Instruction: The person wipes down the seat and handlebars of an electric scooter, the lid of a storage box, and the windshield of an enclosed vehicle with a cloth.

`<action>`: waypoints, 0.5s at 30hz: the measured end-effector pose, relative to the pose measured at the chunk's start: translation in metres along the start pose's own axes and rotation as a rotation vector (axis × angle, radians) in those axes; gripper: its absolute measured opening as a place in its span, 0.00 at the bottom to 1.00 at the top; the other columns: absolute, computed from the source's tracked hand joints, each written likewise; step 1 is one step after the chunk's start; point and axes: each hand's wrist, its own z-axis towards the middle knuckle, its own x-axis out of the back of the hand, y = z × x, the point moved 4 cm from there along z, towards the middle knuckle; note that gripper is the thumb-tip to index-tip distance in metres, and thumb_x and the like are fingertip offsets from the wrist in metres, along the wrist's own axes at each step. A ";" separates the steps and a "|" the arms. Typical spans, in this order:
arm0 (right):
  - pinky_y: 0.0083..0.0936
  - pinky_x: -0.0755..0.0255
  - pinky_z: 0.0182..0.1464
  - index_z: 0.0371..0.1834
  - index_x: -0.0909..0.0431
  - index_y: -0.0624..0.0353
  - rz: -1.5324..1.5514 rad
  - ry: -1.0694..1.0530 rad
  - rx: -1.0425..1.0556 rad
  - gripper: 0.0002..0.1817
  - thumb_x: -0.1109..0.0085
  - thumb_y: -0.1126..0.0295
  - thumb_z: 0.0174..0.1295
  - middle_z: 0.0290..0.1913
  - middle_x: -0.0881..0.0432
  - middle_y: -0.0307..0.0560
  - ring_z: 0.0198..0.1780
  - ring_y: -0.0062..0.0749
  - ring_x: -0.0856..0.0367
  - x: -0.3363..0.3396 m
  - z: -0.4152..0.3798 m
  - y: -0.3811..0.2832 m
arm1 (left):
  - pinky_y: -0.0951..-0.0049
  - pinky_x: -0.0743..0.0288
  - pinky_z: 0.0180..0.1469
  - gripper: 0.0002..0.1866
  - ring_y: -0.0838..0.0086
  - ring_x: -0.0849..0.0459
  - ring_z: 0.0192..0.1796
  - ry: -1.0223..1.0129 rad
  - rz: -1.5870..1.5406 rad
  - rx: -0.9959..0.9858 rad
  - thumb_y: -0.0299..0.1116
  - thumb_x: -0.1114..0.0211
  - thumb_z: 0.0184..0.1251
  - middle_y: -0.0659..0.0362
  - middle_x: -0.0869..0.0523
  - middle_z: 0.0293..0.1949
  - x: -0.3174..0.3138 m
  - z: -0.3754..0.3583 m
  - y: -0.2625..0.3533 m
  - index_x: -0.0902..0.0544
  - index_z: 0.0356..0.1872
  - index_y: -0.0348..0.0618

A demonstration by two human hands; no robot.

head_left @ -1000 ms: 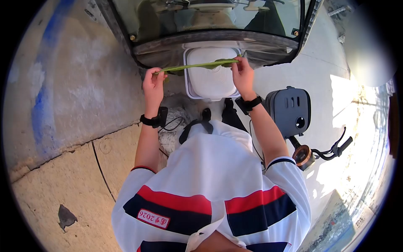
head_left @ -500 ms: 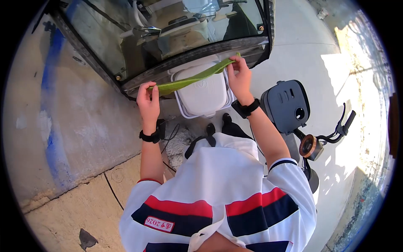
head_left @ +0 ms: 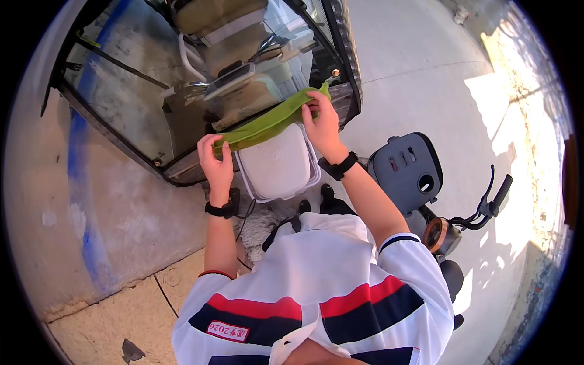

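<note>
A green cloth [head_left: 263,126] stretches between my two hands, just in front of a windshield [head_left: 201,91]. My left hand [head_left: 214,164] pinches its left end between thumb and fingers. At the other end my right hand [head_left: 322,125] grips it higher up, with a short tip of cloth poking out past the fingers. Below the cloth is a white lidded plastic basin [head_left: 277,164] with a raised rim, its far edge covered by the cloth. Black bands circle both my wrists.
A dark grey scooter front panel [head_left: 404,167] stands to the right, with a handlebar [head_left: 486,204] and a round copper-rimmed lamp [head_left: 435,234]. The vehicle's black frame [head_left: 115,143] reaches across the upper left. A blue stripe [head_left: 79,176] marks the concrete at left.
Both hands have stayed on the cloth, which now shows a wider face against the glass. The vehicle and basin have shifted left in view as the camera moved.
</note>
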 end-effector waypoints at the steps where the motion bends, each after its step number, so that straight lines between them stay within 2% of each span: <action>1: 0.29 0.21 0.41 0.55 0.27 0.61 -0.001 -0.011 -0.001 0.17 0.39 0.80 0.63 0.39 0.17 0.51 0.38 0.39 0.14 0.003 0.004 0.001 | 0.66 0.27 0.57 0.11 0.59 0.21 0.53 -0.005 0.000 -0.011 0.20 0.36 0.63 0.51 0.21 0.50 -0.006 0.003 0.001 0.21 0.46 0.38; 6: 0.30 0.22 0.41 0.56 0.27 0.63 -0.025 0.075 0.064 0.19 0.41 0.82 0.62 0.41 0.19 0.53 0.38 0.41 0.16 0.028 0.036 0.002 | 0.63 0.27 0.59 0.10 0.56 0.19 0.53 -0.022 -0.002 -0.070 0.19 0.36 0.63 0.49 0.19 0.50 -0.034 0.015 0.019 0.21 0.45 0.37; 9: 0.30 0.22 0.41 0.56 0.27 0.63 -0.034 0.060 0.060 0.19 0.41 0.82 0.62 0.42 0.20 0.54 0.40 0.41 0.17 0.035 0.044 0.007 | 0.71 0.27 0.60 0.08 0.68 0.21 0.56 -0.079 -0.009 -0.065 0.18 0.39 0.69 0.53 0.22 0.52 -0.044 0.016 0.023 0.22 0.46 0.34; 15: 0.29 0.23 0.40 0.52 0.24 0.62 -0.081 0.046 0.115 0.16 0.40 0.82 0.60 0.40 0.19 0.52 0.37 0.42 0.17 0.033 0.033 0.000 | 0.81 0.30 0.42 0.03 0.79 0.22 0.39 0.068 -0.156 0.113 0.20 0.37 0.68 0.60 0.18 0.39 -0.027 0.017 0.050 0.19 0.41 0.34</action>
